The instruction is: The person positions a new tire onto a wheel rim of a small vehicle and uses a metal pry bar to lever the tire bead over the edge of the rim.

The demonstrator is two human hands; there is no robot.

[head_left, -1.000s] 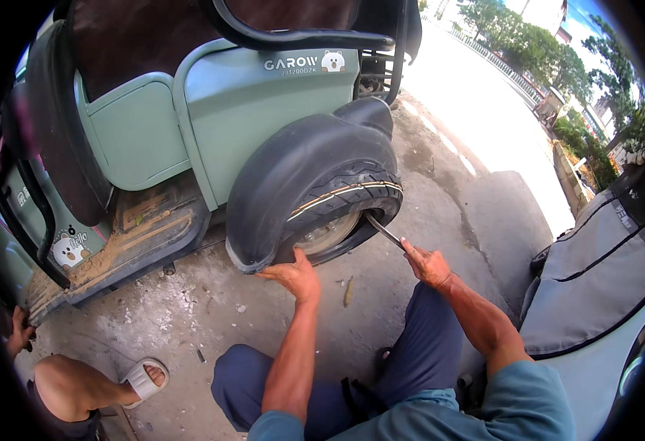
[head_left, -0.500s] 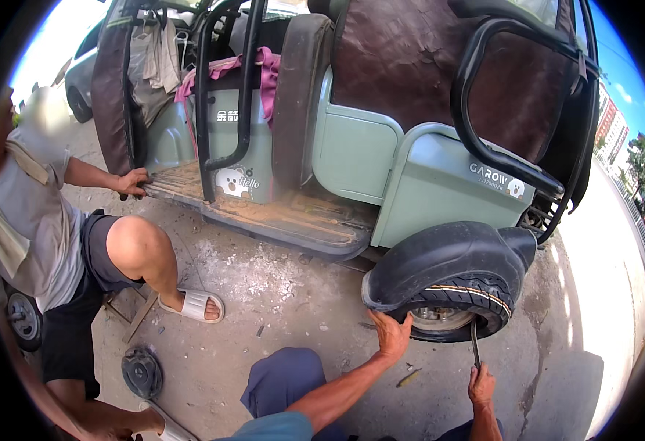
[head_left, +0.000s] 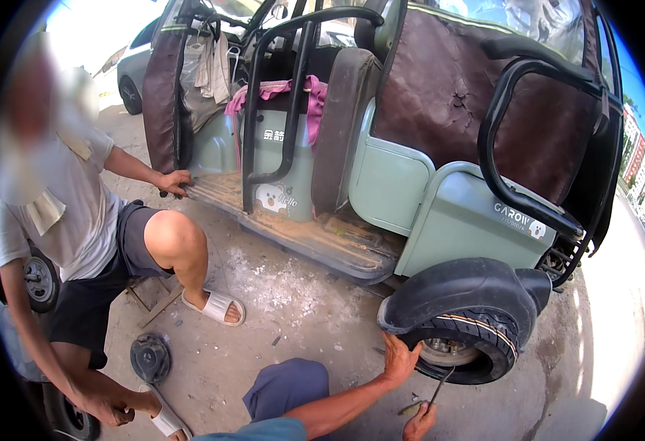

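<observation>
Right hand point(head_left: 419, 424) and lever point(head_left: 442, 386) had shifted since half a second before: the lever's tip, then at the right side of the rim point(head_left: 444, 356), had come round to the lower edge of the tyre point(head_left: 500, 358), and the shaft now slanted down to the left. The view had swung too, so the tyre sat a little lower in it.

The tyre was around the rim, with the fender point(head_left: 458, 290) arched over its top and the green side of the tricycle point(head_left: 477, 220) above that. Below the tyre, the right hand's fingers were curled firmly around the lever's lower end. Whether the tip touched the tyre or merely overlapped it in view could not be told. At the tyre's left edge, the left hand point(head_left: 401, 360) lay against it, thumb apart from the other fingers; these were partly hidden, so whether they gripped could not be told.

Just below the tyre, near the right hand, lay a yellowish scrap point(head_left: 411, 409). Left of the tyre were a bent blue-clad knee point(head_left: 286, 389), white powder point(head_left: 286, 290) on the ground and, farther off, a round black part point(head_left: 150, 358). Well left of the tyre, a co-worker point(head_left: 73, 213) sat with one hand on the footboard point(head_left: 293, 239).
</observation>
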